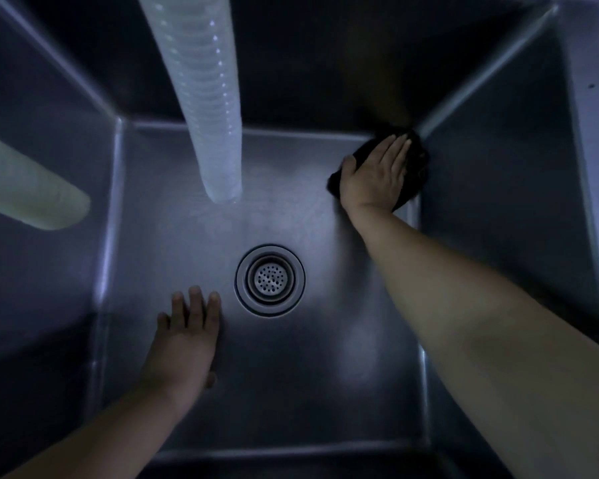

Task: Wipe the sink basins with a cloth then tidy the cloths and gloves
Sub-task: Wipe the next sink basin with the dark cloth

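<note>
We're looking straight down into a deep steel sink basin (173, 236), the light dim and bluish. Right hand (377, 171) is out at two o'clock from the drain (270, 281), fingers straight and laid together, palm flat on a dark cloth (416, 167) and pressing it into the far right corner of the basin floor, where floor meets the two walls. The cloth bulges out past the fingertips and shows again by the thumb; no pinch on it, just a flat palm bearing down. Left hand (184, 337) sits at about eight o'clock from the drain, near it, fingers extended and slightly spread, holding nothing; it looks to be planted flat on the basin floor, though in this gloom I can't be sure of contact. The drain itself, a round perforated strainer, lies in the middle of the floor between the two hands. A ribbed translucent hose (204, 98) hangs down from twelve o'clock, its open end above the floor, well apart from the cloth. A second, pale tube (32, 188) pokes in at nine o'clock along the left wall
</note>
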Tool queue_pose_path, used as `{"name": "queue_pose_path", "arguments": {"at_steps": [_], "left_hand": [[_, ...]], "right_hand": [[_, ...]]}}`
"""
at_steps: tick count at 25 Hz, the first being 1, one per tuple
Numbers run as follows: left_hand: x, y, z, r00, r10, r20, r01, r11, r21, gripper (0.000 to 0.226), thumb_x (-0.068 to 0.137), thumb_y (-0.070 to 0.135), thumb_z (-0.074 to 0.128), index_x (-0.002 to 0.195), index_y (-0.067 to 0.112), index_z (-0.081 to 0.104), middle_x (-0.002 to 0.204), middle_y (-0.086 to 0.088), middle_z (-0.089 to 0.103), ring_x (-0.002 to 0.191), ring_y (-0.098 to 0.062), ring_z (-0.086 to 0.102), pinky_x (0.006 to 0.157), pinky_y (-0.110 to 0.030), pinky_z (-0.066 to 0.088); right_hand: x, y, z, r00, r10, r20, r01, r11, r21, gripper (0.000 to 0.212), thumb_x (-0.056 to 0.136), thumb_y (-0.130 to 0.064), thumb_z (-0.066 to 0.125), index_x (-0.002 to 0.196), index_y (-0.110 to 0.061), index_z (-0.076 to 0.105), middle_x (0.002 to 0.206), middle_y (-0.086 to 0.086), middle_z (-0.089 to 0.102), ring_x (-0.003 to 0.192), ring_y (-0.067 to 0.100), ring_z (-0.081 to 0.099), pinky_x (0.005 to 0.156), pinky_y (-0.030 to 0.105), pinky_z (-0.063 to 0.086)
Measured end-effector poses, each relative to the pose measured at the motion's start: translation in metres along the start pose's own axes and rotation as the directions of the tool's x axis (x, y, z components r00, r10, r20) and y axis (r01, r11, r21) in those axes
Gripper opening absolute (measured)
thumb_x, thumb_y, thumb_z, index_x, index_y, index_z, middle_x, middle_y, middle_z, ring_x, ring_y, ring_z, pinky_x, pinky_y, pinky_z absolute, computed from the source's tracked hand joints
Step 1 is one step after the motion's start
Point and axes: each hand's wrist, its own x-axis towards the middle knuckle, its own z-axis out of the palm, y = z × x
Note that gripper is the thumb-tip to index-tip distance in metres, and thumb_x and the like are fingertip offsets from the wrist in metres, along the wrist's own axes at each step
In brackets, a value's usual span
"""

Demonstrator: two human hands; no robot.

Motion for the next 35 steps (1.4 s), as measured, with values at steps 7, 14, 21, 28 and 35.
{"name": "queue_pose_path", "arguments": {"at_steps": [7,14,21,28,35], "left_hand": [[-0.002,0.001,-0.003,1.0,-0.012,0.005,0.012,0.999,-0.045,0.123,0.075,0.047,0.07,0.144,0.003,-0.021,0.153,-0.027,-0.015,0.141,-0.047,-0.003,0.115,-0.049,0.018],[-0.001,0.0,0.002,1.0,-0.014,-0.023,0.012,0.995,-0.103,0.123,0.073,0.045,0.072,0.146,0.006,-0.018,0.154,-0.025,-0.016,0.142,-0.046,-0.004,0.115,-0.05,0.016],[-0.008,-0.004,0.0,0.999,-0.013,-0.04,0.006,0.986,-0.166,0.121,0.074,0.042,0.073,0.147,0.008,-0.017,0.155,-0.022,-0.016,0.142,-0.045,-0.006,0.115,-0.051,0.012],[-0.04,-0.032,-0.024,0.996,-0.002,-0.094,-0.023,0.963,-0.27,0.096,0.083,0.033,0.065,0.15,0.013,-0.001,0.159,-0.01,-0.007,0.145,-0.027,0.008,0.115,-0.041,0.018],[-0.113,-0.081,-0.027,0.99,-0.096,-0.106,0.067,0.966,-0.248,0.057,0.09,0.04,0.053,0.138,0.02,0.03,0.139,0.001,0.042,0.126,-0.02,0.042,0.098,-0.032,0.036]], "right_hand": [[-0.085,-0.076,0.024,0.68,-0.691,0.247,0.714,0.7,-0.006,0.067,0.097,-0.038,0.03,0.151,-0.007,0.005,0.159,0.012,0.003,0.146,0.023,-0.001,0.115,0.033,-0.008],[-0.034,-0.014,0.004,0.633,-0.733,0.25,0.767,0.638,-0.073,0.069,0.094,-0.045,0.038,0.151,-0.018,0.01,0.16,0.005,0.007,0.147,0.018,0.002,0.118,0.033,-0.003],[-0.119,0.059,-0.009,0.828,-0.519,0.212,0.556,0.809,-0.19,0.073,0.089,-0.053,0.03,0.15,-0.015,0.017,0.158,0.009,0.015,0.147,0.023,0.003,0.117,0.047,-0.005],[-0.258,0.078,-0.006,0.474,-0.793,0.382,0.876,0.468,-0.115,0.079,0.082,-0.054,0.047,0.145,-0.01,0.03,0.152,0.015,0.03,0.143,0.03,0.016,0.111,0.055,0.016],[-0.277,-0.032,0.018,0.138,-0.907,0.397,0.986,0.163,0.029,0.073,0.086,-0.051,0.046,0.147,-0.014,0.029,0.154,0.009,0.027,0.143,0.027,0.021,0.117,0.052,0.012]]}}
